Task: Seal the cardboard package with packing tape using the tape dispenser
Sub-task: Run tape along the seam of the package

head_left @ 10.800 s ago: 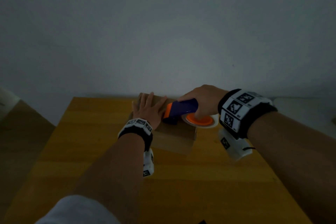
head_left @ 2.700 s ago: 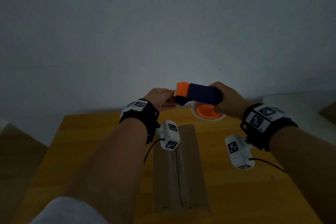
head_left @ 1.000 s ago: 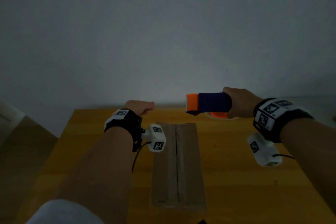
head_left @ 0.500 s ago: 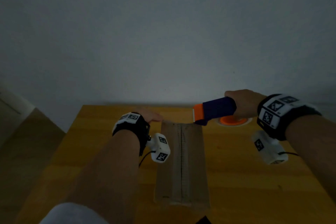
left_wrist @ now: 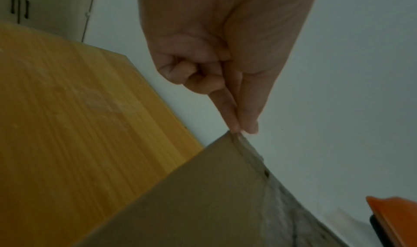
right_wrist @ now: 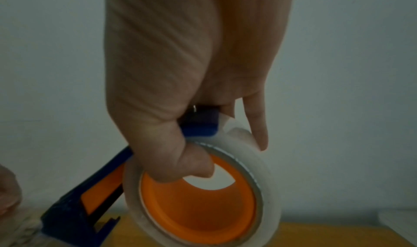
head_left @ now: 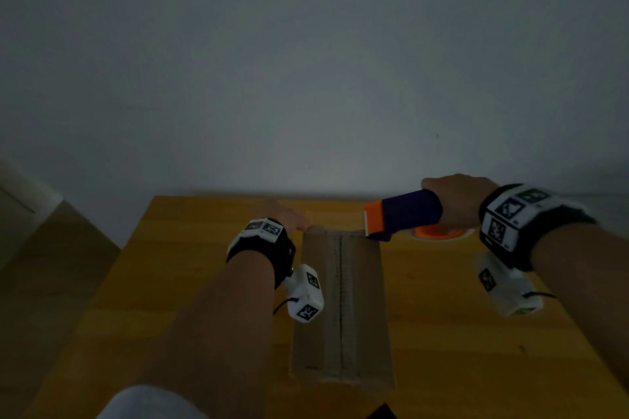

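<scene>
Since half a second ago, both hands have lowered toward the box's far end. Head view: the cardboard package (head_left: 341,309) lies lengthwise on the wooden table (head_left: 442,333), its centre seam running from six to twelve o'clock. The left hand (head_left: 289,218) touches the far-left corner; the right hand (head_left: 457,202) holds the tape dispenser (head_left: 401,216) at two o'clock, its orange nose at the far edge.

Left wrist view: thumb and forefinger (left_wrist: 228,108) pinch at the box corner, apparently a clear tape end.

Right wrist view: fingers curl through the tape roll (right_wrist: 203,193), gripping firmly.

Risk: off-centre tape could miss the seam, or slack could wrinkle it.
</scene>
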{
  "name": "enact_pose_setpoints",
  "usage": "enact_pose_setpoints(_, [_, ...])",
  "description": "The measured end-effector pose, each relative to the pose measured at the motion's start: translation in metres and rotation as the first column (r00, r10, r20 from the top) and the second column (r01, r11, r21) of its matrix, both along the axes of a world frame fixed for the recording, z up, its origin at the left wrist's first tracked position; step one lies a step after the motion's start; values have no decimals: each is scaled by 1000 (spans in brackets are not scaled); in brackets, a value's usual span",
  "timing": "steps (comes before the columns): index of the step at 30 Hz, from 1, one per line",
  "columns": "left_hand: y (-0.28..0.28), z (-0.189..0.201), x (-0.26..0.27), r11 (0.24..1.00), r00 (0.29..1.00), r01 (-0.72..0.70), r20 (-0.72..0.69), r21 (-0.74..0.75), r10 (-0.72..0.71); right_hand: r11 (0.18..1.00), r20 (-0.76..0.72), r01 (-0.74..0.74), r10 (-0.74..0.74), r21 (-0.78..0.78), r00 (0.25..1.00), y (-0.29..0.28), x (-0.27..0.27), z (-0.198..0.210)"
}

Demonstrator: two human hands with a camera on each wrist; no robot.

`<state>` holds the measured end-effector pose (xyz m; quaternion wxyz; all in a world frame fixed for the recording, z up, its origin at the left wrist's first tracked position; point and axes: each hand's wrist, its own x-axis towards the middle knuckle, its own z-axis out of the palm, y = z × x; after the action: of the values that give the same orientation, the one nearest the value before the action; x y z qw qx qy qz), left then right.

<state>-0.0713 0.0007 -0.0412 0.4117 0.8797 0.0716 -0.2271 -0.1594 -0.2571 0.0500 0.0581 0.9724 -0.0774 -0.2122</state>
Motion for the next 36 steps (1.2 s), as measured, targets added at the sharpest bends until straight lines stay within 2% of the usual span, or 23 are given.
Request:
enact_pose_setpoints(3, [-1,2,-2,999,1000,16,22,36,-17,998,27,0,2,-66,1000,-3,-5,-8])
enact_pose_setpoints(7, [-2,3,-3,998,999,38,13,44,-38,1000,79,-14,14,1,997,-1,-3,-10])
enact_pose_setpoints(14, [-3,7,-8,999,1000,26,8,42,-26,1000,84,-10,10,-3,996,1,-1,-14])
enact_pose_setpoints(26, [1,4,-16,969,989,-115,-120,-216,90,999,102,-16,20,-45,995,4,-1,-6])
enact_pose_setpoints(28, [3,3,-15,964,987,-121,-129,-235,93,997,69,-4,9,-72,998,8,3,-13])
enact_pose_setpoints(30, [4,3,-15,961,985,-131,-143,-245,98,979,45,140,-135,-146,990,20,12,-19])
enact_pose_setpoints(31, [5,3,-15,958,985,-138,-138,-250,105,953,6,181,-185,-242,983,24,15,-22])
enact_pose_setpoints(33, [5,1,-17,955,984,-151,-132,-255,121,927,-32,151,-172,-344,984,28,18,-23])
enact_pose_setpoints(35, [6,0,-19,958,985,-139,-134,-252,108,933,-70,85,-116,-350,991,27,21,-27])
enact_pose_setpoints(36, [6,-1,-19,962,987,-124,-134,-243,94,923,-75,113,-150,-368,986,26,20,-29])
